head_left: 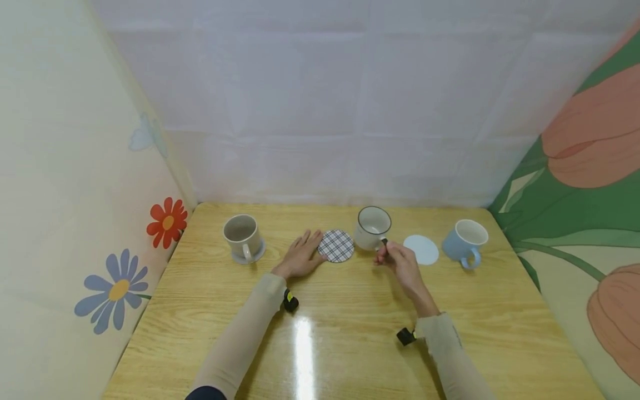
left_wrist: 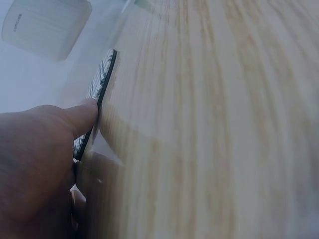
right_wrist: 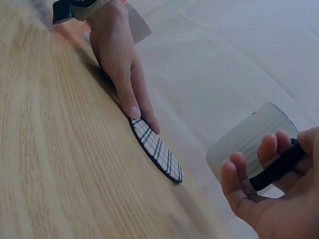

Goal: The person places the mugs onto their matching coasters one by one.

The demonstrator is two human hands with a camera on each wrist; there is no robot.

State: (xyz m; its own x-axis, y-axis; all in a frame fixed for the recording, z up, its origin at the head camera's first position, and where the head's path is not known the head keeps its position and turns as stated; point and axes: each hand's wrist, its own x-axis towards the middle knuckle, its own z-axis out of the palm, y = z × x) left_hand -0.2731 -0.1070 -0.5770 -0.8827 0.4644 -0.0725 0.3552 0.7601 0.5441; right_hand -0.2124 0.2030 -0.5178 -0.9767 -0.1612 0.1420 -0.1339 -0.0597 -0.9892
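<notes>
A white mug (head_left: 371,230) with a dark rim is held by its black handle (right_wrist: 276,167) in my right hand (head_left: 402,266). In the right wrist view the mug hangs tilted beyond the plaid coaster (head_left: 336,246). That round coaster, black-and-white with a dark edge, lies on the table. My left hand (head_left: 301,256) lies at the coaster's left side with fingers straight, its thumb and index finger touching the rim. In the left wrist view the thumb (left_wrist: 84,117) presses against the coaster's edge; the other fingers are mostly hidden.
Left of my hands, a grey-beige mug (head_left: 240,236) stands on a grey coaster (head_left: 260,253). A pale blue round coaster (head_left: 421,250) lies right of the held mug, and a light blue mug (head_left: 457,244) stands farther right. A white cloth wall (head_left: 320,166) borders the table's back edge.
</notes>
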